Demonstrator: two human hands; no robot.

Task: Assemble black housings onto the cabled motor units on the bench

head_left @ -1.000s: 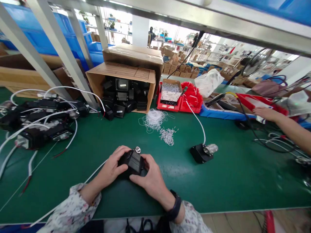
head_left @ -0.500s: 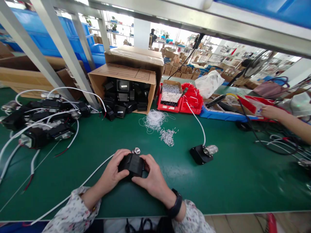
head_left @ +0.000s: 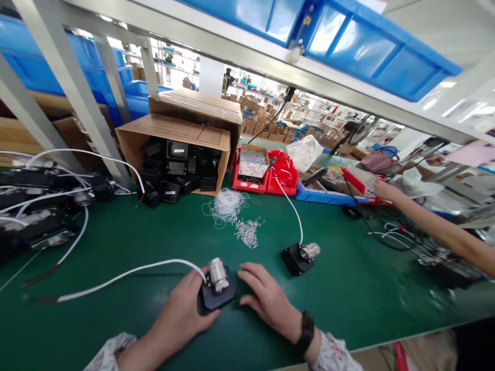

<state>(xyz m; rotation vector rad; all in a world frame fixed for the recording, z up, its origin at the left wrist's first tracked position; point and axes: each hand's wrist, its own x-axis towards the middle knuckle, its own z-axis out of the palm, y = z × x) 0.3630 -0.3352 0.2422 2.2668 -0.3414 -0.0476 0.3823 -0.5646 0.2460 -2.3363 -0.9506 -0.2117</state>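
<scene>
My left hand (head_left: 184,304) grips the left side of a black box (head_left: 228,298) with a silver metal fitting (head_left: 218,275) on its upper face. A white cable (head_left: 154,265) leaves the box by the fitting and trails left across the table. Just right of the box, my right hand (head_left: 270,296) holds nothing, its fingers apart and curved towards it. Further right sits a second black box (head_left: 296,260) with the same kind of fitting and cable.
A pile of white thread (head_left: 228,203) and small metal pins (head_left: 247,232) lie ahead. Behind them stand a carton of black boxes (head_left: 172,131) and red bins (head_left: 249,184). Cabled units (head_left: 42,226) crowd the left. Another person's arm (head_left: 433,221) reaches in from the right.
The box has turned so its fitting and cable face up. My right hand has come off it to the right; my left hand still holds it. The view has swung right.
</scene>
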